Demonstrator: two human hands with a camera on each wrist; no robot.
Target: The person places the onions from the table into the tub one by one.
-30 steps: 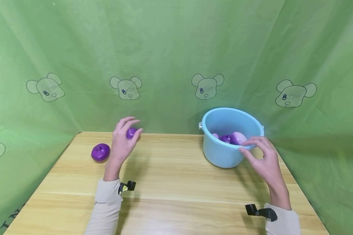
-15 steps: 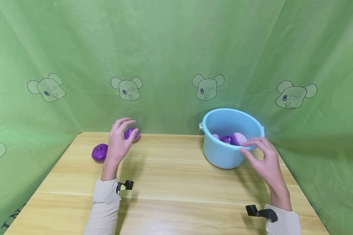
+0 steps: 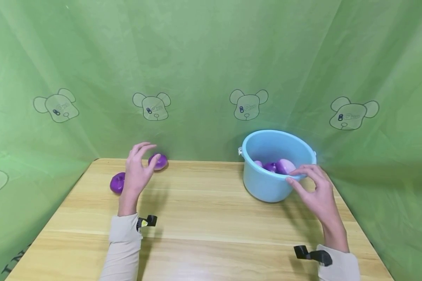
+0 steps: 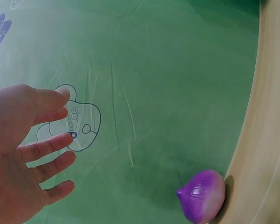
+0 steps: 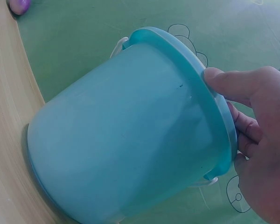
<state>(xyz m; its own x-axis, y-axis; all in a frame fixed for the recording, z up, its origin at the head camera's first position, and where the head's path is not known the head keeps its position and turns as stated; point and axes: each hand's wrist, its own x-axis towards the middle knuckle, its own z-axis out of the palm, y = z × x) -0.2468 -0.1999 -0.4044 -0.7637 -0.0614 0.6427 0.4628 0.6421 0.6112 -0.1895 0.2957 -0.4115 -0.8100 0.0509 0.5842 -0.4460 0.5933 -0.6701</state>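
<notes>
My left hand (image 3: 137, 173) hovers over the back left of the table, fingers spread apart and holding nothing. One purple onion (image 3: 160, 162) lies just beyond its thumb; the left wrist view also has an onion (image 4: 206, 198) at its lower right, pointed tip outward. Another purple onion (image 3: 117, 183) sits left of that wrist, partly covered by it. At the right stands a light blue bucket (image 3: 265, 184) with several onions (image 3: 285, 166) inside. My right hand (image 3: 318, 195) pinches its near right rim, thumb outside and fingers inside, as the right wrist view (image 5: 266, 135) confirms.
The wooden table (image 3: 204, 218) ends at a green curtain (image 3: 204, 128) printed with bear heads, which hangs behind and along both sides. White handle fittings (image 3: 240, 151) stick out from the bucket's sides.
My left hand has drifted left, away from the back onion, which now shows fully, and over part of the left onion. The right hand and bucket have stayed put.
</notes>
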